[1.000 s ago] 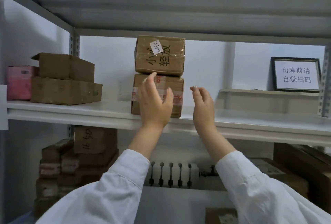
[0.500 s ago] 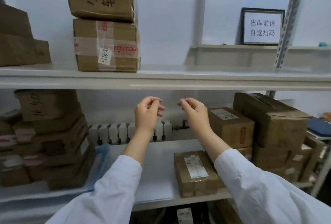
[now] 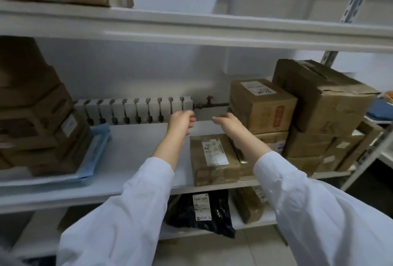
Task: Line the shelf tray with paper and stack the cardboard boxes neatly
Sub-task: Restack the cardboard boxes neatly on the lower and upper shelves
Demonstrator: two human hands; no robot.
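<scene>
So the flat box lies alone on the middle shelf, near its front edge, label up, just left of the pile of boxes at three o'clock. It sits apart from any stack, which makes it the likely next one to be lifted. The left hand hovers over the shelf at the box's eleven o'clock, fingers curled loosely inward and gripping nothing. The right hand hangs above the box's far edge at twelve o'clock, fingers half open, also empty; both seem poised to come down on either side of it. At nine o'clock a taller stack rests on pale blue paper, so that end looks lined already, while the white stretch between appears bare. A radiator runs behind the shelf. Below, a black bag lies at six o'clock.
</scene>
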